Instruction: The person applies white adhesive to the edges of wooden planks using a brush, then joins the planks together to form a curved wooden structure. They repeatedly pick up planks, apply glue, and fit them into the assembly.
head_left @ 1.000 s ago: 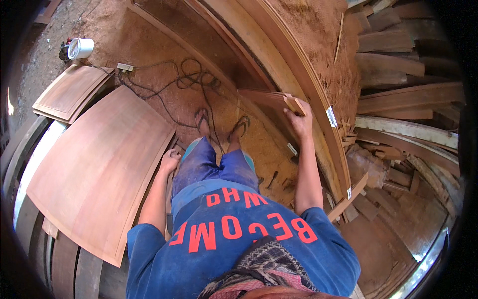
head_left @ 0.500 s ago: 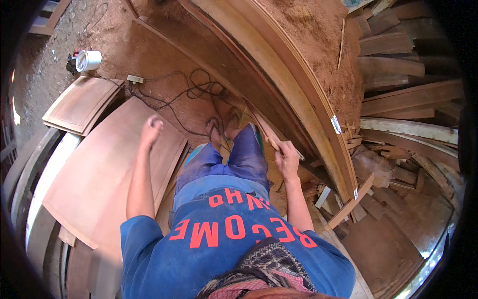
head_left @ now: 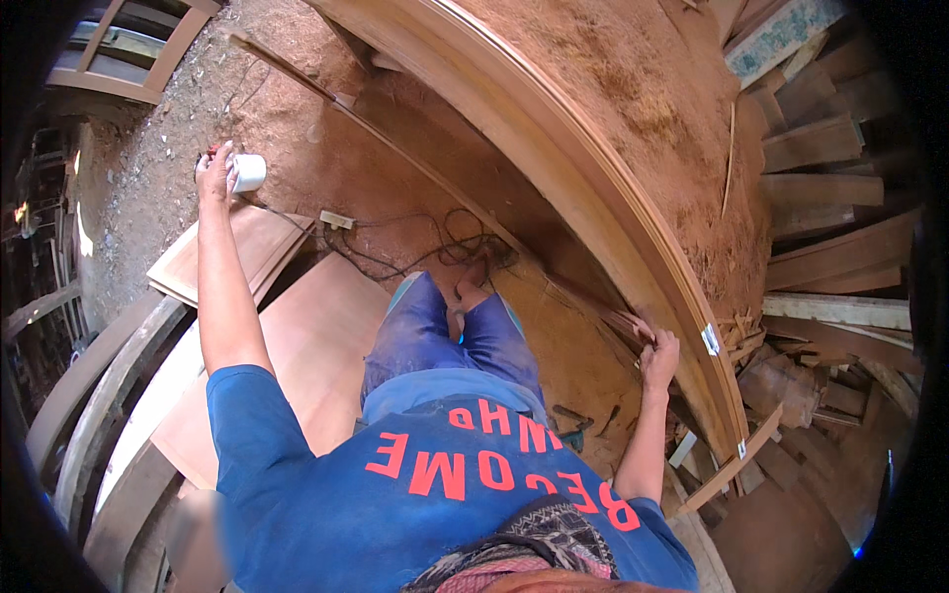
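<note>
A: Left hand, quick?
B: Left hand [head_left: 214,178], arm stretched forward and out left. Fingers bent at a small red thing [head_left: 215,150], right beside a white tub [head_left: 251,173]. Can't tell if it's gripping either; fingers cover too much.

A: Where's the tub?
B: Upper left, on its side or tilted, can't tell which, just past the far end of a small wood panel [head_left: 262,240].

A: Right hand?
B: Right hand [head_left: 659,361], in front and to the right. Fingers curled at the near end of a thin wood piece [head_left: 621,320]. Looks like contact; can't tell if it's a firm hold.

A: And that piece sits where?
B: Along the inner side of the big curved wood frame [head_left: 583,138], hand between frame and knees.

A: Surroundings?
B: Large wood panel [head_left: 311,326] left of the legs, partly hidden by the left arm and shirt, next to the small one. White power strip [head_left: 337,219] on the dusty ground near the panels. Scrap wood [head_left: 840,262] piled far right, beyond the frame. Loose board [head_left: 732,463] at the frame's near end. Wearer's in a blue shirt [head_left: 326,494] and blue shorts [head_left: 405,341].
</note>
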Motion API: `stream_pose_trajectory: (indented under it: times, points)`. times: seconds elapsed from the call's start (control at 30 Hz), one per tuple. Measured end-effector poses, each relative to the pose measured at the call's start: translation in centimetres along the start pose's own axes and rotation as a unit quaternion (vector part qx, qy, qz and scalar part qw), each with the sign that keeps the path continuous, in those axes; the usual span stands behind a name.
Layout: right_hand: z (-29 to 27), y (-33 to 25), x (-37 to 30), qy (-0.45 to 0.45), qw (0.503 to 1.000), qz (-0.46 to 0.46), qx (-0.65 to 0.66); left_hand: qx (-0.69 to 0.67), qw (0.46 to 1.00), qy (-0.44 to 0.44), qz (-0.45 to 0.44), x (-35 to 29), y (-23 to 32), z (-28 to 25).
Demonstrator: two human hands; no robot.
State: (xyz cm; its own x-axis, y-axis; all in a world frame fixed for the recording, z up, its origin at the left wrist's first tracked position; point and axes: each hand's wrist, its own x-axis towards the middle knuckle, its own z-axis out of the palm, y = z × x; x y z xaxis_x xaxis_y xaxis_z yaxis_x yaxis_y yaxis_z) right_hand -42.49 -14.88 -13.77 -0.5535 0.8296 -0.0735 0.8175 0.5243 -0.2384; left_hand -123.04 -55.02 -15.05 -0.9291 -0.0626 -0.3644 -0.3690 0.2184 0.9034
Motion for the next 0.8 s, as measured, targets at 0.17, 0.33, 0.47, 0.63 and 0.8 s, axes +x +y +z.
stream_pose_trajectory:
  times: [0.17, 0.33, 0.47, 0.63, 0.8]
  points:
    - [0.8, -1.7, 1.5, -0.019, 0.997, 0.075, -0.012, 0.113, 0.993, 0.005, 0.025, 5.2, 4.8, 1.3]
    - [2.7, -2.3, 2.6, -0.016, 0.988, 0.141, -0.062, 0.12, 0.99, -0.053, 0.047, 11.6, 7.3, 5.0]
    - [3.6, -4.9, 3.1, -0.024, 0.968, 0.209, -0.138, 0.146, 0.983, -0.104, 0.052, 18.5, 9.3, 9.2]
    - [5.9, -12.7, 7.6, 0.021, 0.944, 0.265, -0.195, 0.289, 0.912, -0.176, 0.232, 26.6, 13.3, 19.4]
    - [10.5, -31.1, 15.8, -0.037, 0.98, 0.17, 0.096, 0.332, 0.85, -0.191, 0.36, 30.1, 12.9, 23.7]
